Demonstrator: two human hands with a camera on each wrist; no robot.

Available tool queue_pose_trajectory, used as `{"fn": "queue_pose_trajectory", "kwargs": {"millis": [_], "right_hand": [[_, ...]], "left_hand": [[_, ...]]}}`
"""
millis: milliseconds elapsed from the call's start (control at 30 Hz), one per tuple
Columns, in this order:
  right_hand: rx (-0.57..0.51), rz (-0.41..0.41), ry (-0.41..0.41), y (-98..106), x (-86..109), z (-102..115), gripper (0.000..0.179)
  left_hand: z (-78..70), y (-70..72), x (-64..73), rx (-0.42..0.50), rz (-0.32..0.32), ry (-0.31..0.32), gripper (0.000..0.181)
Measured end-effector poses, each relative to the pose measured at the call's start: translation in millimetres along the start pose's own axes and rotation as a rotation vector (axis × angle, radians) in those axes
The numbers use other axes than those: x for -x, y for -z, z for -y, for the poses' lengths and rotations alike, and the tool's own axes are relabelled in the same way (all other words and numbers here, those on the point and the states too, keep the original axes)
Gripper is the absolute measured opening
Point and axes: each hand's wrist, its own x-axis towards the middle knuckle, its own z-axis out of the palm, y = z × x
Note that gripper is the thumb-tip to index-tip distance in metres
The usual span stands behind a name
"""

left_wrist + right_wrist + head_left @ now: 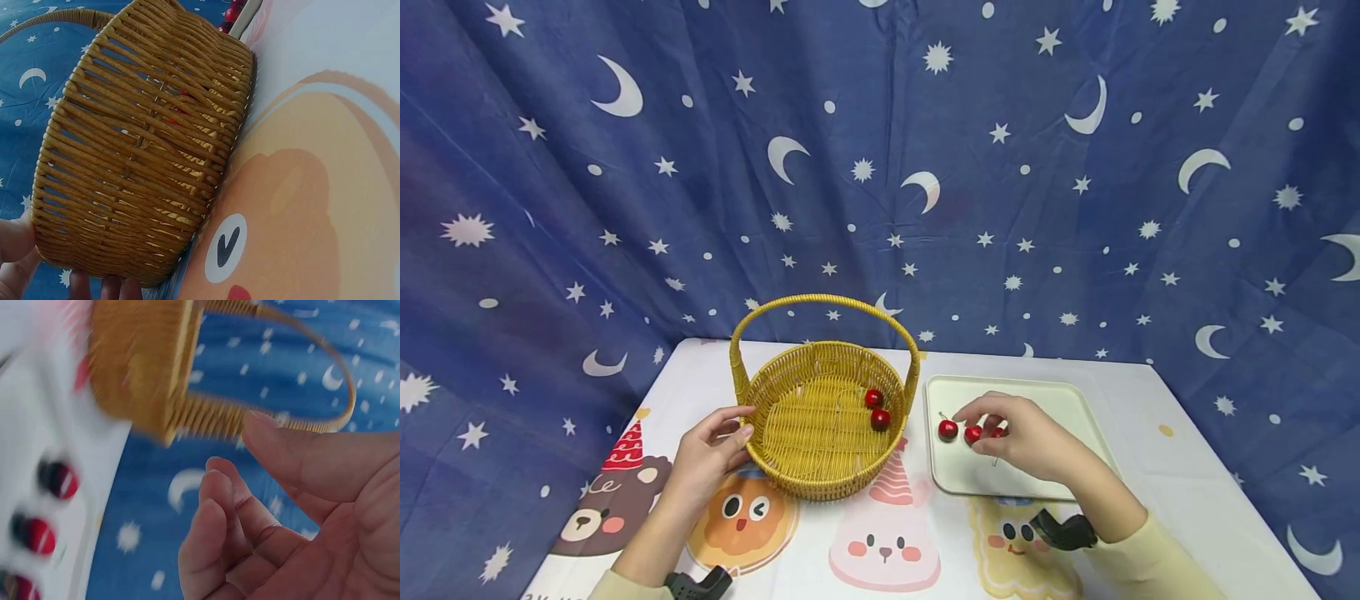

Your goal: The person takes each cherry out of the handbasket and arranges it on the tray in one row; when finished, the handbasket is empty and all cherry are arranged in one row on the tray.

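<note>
A yellow wicker basket [820, 483] with a tall arched handle stands left of centre, two red cherries [880, 419] inside at its right. My left hand [718, 442] holds the basket's left rim between thumb and fingers; the left wrist view has the thumb at the rim and fingertips against the woven side [137, 144]. Over the cream tray [1037, 487] hovers my right hand [1026, 433], thumb and fingers parted, nothing between them in the right wrist view. On the tray, cherries [947, 430] lie in a row by that hand, some partly behind its fingers.
The tray sits right of the basket with a narrow gap between them. A white cloth with cartoon figures [883, 542] covers the table. Behind its far edge hangs a blue curtain [970, 317] with moons and stars.
</note>
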Motion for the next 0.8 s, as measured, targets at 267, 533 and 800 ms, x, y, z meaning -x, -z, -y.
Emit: {"fn": "queue_pose_trajectory", "kwargs": {"millis": [267,533,800], "right_hand": [[-0.091,0.096,0.095,-38,-47.3,41,0.038],[-0.135,0.177,0.121,-65,-98.0,75,0.040],[-0.152,0.108,0.098,-74,-151.7,83,0.040]], "left_hand": [[0.2,0.4,0.6,-0.003,0.002,0.007,0.043],[1.3,-0.4,0.8,0.005,0.004,0.016,0.042],[1.2,0.0,0.0,0.004,0.005,0.009,0.042]]}}
